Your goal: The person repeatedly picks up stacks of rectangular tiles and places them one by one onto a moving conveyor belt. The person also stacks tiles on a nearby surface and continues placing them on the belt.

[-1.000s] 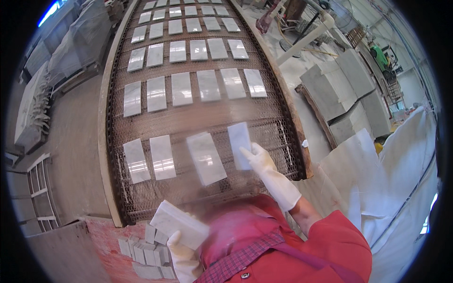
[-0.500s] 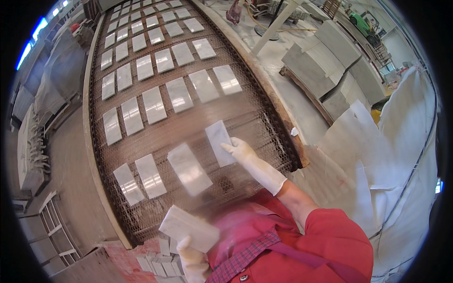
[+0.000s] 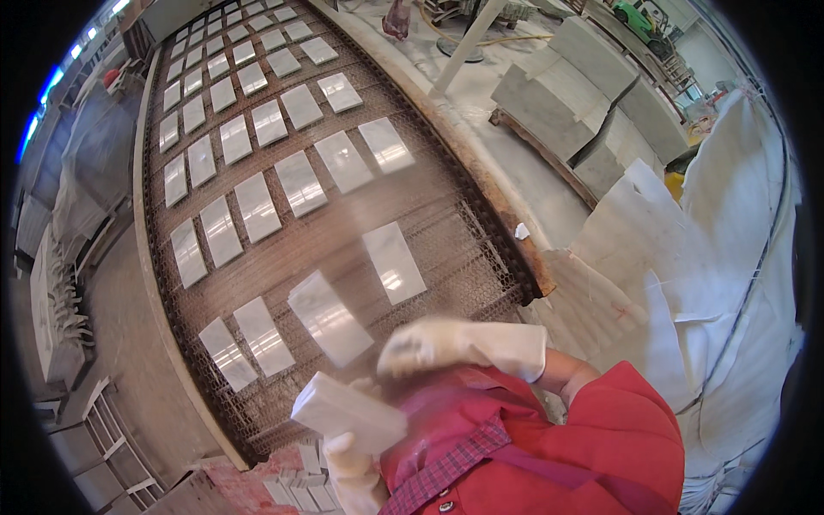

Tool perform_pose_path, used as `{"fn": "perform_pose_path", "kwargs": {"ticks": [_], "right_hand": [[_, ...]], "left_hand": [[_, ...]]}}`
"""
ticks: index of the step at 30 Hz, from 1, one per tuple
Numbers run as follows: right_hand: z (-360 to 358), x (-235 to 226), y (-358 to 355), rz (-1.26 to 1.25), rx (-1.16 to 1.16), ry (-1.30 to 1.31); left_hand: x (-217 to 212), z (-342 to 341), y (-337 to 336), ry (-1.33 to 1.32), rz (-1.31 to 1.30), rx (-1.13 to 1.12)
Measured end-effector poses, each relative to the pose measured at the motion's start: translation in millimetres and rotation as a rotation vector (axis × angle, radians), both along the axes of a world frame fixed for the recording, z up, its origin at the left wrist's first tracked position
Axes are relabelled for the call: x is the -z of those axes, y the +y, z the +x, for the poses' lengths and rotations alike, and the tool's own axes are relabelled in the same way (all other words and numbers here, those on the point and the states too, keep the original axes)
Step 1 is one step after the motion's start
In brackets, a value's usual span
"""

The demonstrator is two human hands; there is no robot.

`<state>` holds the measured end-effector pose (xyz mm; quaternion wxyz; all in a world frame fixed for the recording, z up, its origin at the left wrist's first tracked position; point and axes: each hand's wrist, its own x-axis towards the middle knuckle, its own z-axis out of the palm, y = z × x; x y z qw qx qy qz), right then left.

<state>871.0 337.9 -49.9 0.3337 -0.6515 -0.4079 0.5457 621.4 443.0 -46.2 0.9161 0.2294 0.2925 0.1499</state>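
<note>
My left hand (image 3: 350,459), in a white glove, is closed around a small stack of pale marble tiles (image 3: 348,412) in front of my apron. My right hand (image 3: 421,348), also gloved and smeared by motion, hovers beside that stack, close to the belt's near end; its fingers cannot be made out. Just beyond it, a single white-grey tile (image 3: 395,262) lies flat on the mesh conveyor belt (image 3: 459,257). Left of that one, what looks like more than one tile (image 3: 330,319) lies slightly overlapped, with two narrower-looking tiles (image 3: 263,336) further left.
Several rows of tiles (image 3: 257,208) extend up the belt. A rusty rail (image 3: 481,180) borders its right side, a pale rail (image 3: 159,318) its left. More tiles are piled below left (image 3: 300,491). Large stone slabs (image 3: 562,94) rest on a pallet at right, near crumpled white sheeting (image 3: 721,232).
My right hand has let go of the rightmost near tile, which now lies on the belt, and has drawn back toward the stack. My left hand still holds the stack. The view has shifted slightly.
</note>
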Motion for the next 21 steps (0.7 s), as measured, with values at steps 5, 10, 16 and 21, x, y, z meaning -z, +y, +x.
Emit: {"fn": "perform_pose_path", "kwargs": {"ticks": [5, 10, 16, 21], "right_hand": [[-51.8, -17.8, 1.7, 0.037, -0.016, 0.26], [-45.0, -19.6, -22.3, 0.045, 0.225, 0.308], [-23.7, 9.1, -50.1, -0.013, 0.565, 0.237], [39.9, 32.5, -62.4, -0.038, 0.811, 0.069]], "left_hand": [[-22.0, 32.7, 4.0, 0.023, 0.027, 0.133], [-7.4, 39.3, -4.8, -0.006, 0.053, 0.116], [32.8, 40.6, -15.0, 0.06, -0.08, 0.105], [45.5, 38.2, -27.6, 0.213, 0.067, 0.049]]}}
